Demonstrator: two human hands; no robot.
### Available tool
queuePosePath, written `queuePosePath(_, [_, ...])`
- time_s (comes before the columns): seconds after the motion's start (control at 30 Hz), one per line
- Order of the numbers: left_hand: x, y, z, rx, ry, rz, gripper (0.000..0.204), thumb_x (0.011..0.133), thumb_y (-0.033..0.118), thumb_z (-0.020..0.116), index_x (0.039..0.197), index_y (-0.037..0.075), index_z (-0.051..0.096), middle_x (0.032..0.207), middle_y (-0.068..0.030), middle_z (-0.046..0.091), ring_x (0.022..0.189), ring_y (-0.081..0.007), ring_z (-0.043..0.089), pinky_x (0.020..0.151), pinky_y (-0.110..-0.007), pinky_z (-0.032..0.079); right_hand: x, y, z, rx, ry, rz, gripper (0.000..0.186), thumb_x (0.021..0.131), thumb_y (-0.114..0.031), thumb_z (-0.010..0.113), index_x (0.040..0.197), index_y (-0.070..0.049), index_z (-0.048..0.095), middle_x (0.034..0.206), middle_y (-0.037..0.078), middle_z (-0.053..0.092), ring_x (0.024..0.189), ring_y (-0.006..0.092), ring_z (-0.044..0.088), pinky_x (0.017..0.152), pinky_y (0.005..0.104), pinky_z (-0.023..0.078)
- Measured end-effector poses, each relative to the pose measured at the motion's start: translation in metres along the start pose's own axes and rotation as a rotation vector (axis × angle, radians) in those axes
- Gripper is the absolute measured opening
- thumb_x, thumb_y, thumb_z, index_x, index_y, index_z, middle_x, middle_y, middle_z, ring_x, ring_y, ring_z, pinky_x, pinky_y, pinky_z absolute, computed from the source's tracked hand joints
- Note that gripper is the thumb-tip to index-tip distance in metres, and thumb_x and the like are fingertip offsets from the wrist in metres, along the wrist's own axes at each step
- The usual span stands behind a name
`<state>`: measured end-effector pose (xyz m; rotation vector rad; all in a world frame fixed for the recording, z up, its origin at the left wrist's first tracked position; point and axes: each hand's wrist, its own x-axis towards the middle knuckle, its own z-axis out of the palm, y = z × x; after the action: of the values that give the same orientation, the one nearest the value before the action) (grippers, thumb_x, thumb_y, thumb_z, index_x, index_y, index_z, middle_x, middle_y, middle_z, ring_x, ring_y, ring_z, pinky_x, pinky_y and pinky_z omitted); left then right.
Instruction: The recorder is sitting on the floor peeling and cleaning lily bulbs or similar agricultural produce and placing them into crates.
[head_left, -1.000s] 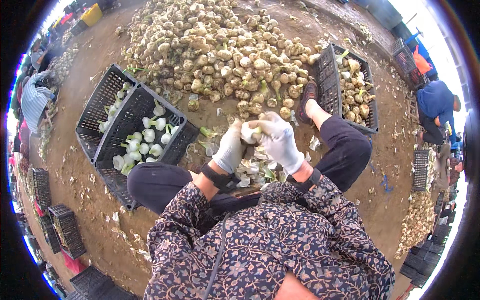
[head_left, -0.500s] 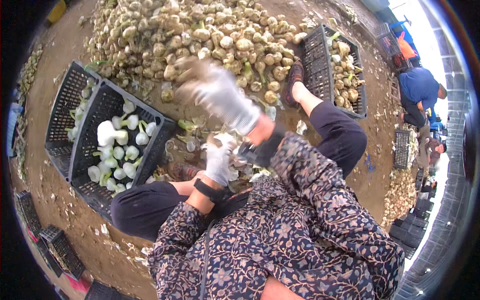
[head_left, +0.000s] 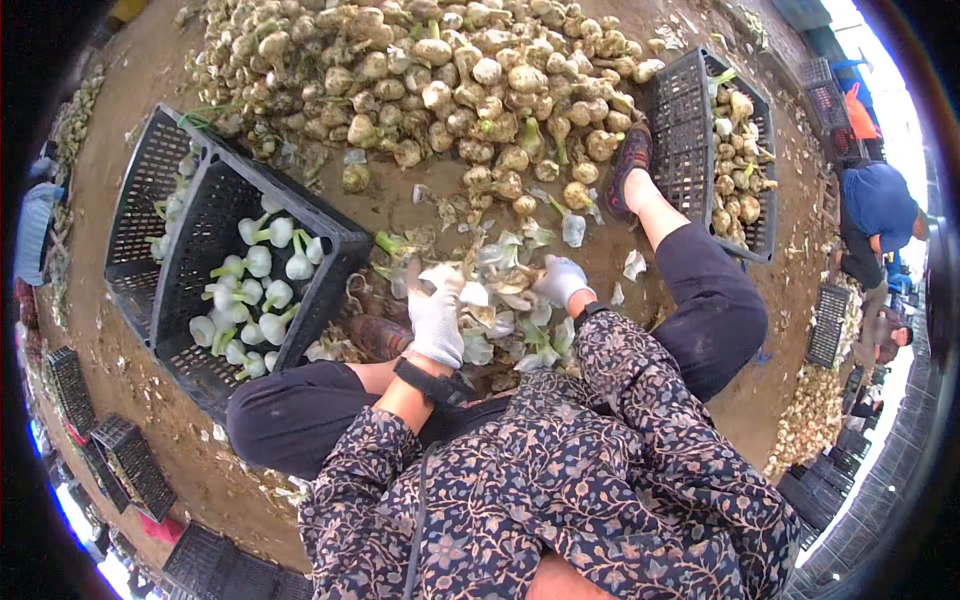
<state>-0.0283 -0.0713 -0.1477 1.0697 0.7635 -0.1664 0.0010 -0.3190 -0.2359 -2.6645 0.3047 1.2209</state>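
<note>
My left hand (head_left: 434,322), in a pale glove, has its fingers apart over loose white skins and trimmings (head_left: 490,310) between my legs. My right hand (head_left: 562,282), also gloved, is closed beside those skins; whatever it grips is too hidden to name. To the left, a black crate (head_left: 330,240) holds peeled white garlic bulbs (head_left: 278,295), and another crate (head_left: 135,220) against it holds more. A large pile of soiled, unpeeled bulbs (head_left: 440,80) lies beyond my hands.
A black crate of unpeeled bulbs (head_left: 672,150) stands right of my shoed foot (head_left: 630,165). A person in blue (head_left: 872,200) bends at the far right. More crates (head_left: 135,460) sit at the lower left, and another (head_left: 828,325) at the right.
The white bulb that was between my hands has left them. My right hand swung left toward the peeled-bulb crate, blurred, and is now back at the right, low beside the skins.
</note>
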Motion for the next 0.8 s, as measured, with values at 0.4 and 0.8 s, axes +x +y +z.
queuePosePath(0.4, [-0.029, 0.015, 0.024, 0.094, -0.479, 0.390, 0.065, 0.091, 0.016, 0.069, 0.146, 0.001, 0.038, 0.127, -0.0093, 0.056, 0.110, -0.0148, 0.058, 0.089, -0.031, 0.051, -0.124, -0.117, -0.076, 1.325, 0.314, -0.698, 0.020, 0.098, -0.015, 0.061, 0.109, 0.001, 0.063, 0.099, 0.007, 0.068, 0.084, 0.0150, 0.063, 0.077, 0.0274, 0.051])
queuePosePath(0.8, [-0.094, 0.094, 0.003, -0.137, -0.551, 0.495, 0.066, 0.090, 0.007, 0.067, 0.145, 0.004, 0.033, 0.119, -0.0105, 0.060, 0.093, -0.0181, 0.067, 0.080, -0.030, 0.058, -0.238, -0.108, -0.123, 1.322, 0.099, -0.785, 0.037, 0.097, -0.012, 0.053, 0.132, 0.000, 0.057, 0.077, 0.005, 0.065, 0.062, 0.0102, 0.058, 0.054, 0.0231, 0.046])
